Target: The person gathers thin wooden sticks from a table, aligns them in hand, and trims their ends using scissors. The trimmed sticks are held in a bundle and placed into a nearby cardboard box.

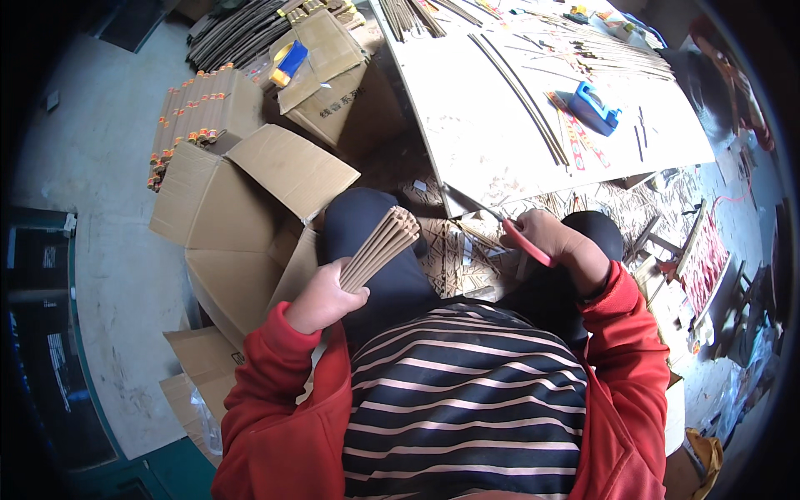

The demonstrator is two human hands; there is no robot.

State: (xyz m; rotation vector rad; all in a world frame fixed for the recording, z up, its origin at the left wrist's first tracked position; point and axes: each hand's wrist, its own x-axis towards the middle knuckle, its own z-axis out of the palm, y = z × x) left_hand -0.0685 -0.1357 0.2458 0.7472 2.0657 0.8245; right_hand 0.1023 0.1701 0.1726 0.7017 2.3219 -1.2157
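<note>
My left hand (329, 296) is wrapped round the lower end of a bundle of brown incense sticks (377, 250). The bundle slants up and to the right over my left thigh, its cut ends fanned a little. In my right hand (550, 235) is a pair of scissors (527, 243) with red handles. Its blades point up and left towards the near corner of the white table (483, 125). The scissors and the bundle are apart. Whether the blades are parted, I cannot tell.
An open cardboard box (229, 204) stands at my left, beside stacked banded bundles (196, 108). A closed carton (333, 92) carries a blue tape dispenser (289, 62). On the table are another blue dispenser (594, 108) and loose sticks (521, 100). Stick scraps (454, 258) litter the floor between my knees.
</note>
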